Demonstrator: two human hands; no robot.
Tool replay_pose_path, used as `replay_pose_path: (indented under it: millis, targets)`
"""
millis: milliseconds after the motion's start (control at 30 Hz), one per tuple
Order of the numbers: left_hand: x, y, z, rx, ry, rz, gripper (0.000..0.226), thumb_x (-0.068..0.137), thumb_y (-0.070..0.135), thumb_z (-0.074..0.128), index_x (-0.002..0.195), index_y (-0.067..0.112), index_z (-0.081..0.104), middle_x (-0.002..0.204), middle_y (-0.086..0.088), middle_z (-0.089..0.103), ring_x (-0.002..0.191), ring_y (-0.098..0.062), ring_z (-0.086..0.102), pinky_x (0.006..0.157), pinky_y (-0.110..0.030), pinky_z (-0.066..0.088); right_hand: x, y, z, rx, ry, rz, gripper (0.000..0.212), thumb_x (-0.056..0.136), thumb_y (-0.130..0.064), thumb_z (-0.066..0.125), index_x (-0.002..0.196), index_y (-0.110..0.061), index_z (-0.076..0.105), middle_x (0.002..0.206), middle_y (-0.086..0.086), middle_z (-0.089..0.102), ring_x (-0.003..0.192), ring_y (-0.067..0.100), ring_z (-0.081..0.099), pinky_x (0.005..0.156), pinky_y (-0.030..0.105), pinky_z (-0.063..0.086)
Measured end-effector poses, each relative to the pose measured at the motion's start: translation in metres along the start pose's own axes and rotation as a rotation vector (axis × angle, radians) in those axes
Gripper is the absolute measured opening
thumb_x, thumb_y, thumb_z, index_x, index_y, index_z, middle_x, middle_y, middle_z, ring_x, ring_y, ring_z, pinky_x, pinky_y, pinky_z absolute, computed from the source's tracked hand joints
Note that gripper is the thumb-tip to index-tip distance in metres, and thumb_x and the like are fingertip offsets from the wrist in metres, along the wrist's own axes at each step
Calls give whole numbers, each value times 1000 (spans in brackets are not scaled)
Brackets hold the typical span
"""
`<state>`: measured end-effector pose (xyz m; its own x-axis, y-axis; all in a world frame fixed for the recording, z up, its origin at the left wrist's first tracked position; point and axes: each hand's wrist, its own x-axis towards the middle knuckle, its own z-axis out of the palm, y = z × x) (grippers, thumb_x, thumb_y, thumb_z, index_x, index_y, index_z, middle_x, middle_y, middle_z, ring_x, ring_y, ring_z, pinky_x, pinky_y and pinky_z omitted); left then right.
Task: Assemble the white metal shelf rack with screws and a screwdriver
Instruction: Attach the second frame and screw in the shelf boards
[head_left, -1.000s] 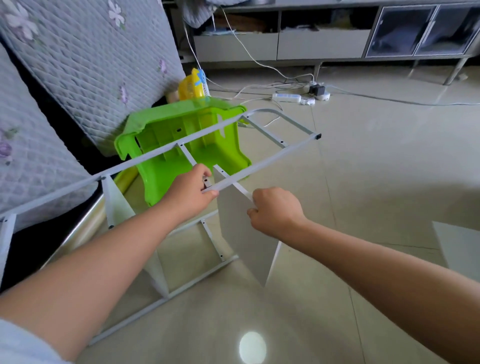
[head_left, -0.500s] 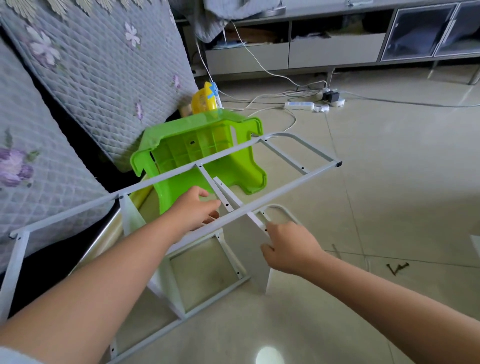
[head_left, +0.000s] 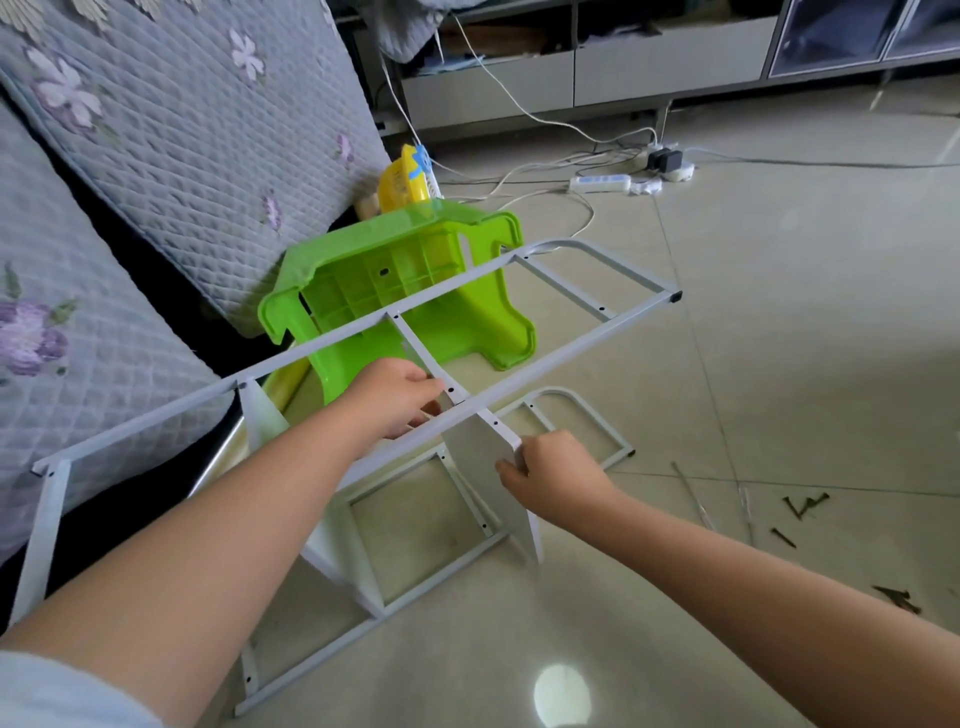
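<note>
White metal shelf rack (head_left: 566, 332): lying on its side on the tiled floor (head_left: 779, 322), part-assembled. Upright shelf panel (head_left: 480, 457): pinched at its top edge by right hand (head_left: 558, 480). Left hand (head_left: 392, 397): fingers curled at the crossbar (head_left: 423, 358). Loose screws (head_left: 802, 506): scattered at right. Green stool (head_left: 395, 291): overturned behind.

bare forearms — a pale blue sleeve (head_left: 47, 691) on the left arm.
</note>
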<state>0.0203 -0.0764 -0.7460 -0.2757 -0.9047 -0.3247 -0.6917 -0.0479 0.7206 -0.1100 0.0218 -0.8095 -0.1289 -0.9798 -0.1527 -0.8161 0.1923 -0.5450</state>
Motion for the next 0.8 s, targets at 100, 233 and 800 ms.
replay_pose_path:
  millis: [100,233,800]
  targets:
    - [-2,-4,-7,27,4,25,8,95,21,50,97,14,55,86,-2,61,67,-8,56,56,-22,43,-1,-1,2,31,18,7,47,95,-22,41,52,-13,25,50,1,29,46,11,26,42,20,17]
    - [-11,-12,-9,68,-60,49,14,94,21,51,84,17,58,77,-5,64,62,-13,60,58,-25,51,1,-5,7,85,52,22,48,96,-23,40,52,-15,24,50,-1,28,44,10,26,40,20,15]
    - [16,-13,5,-234,123,-275,61,87,41,60,130,2,42,125,-11,50,113,-29,51,82,-33,42,21,6,37,-21,-112,-15,34,87,-4,39,57,-19,33,62,0,35,53,12,34,46,20,25]
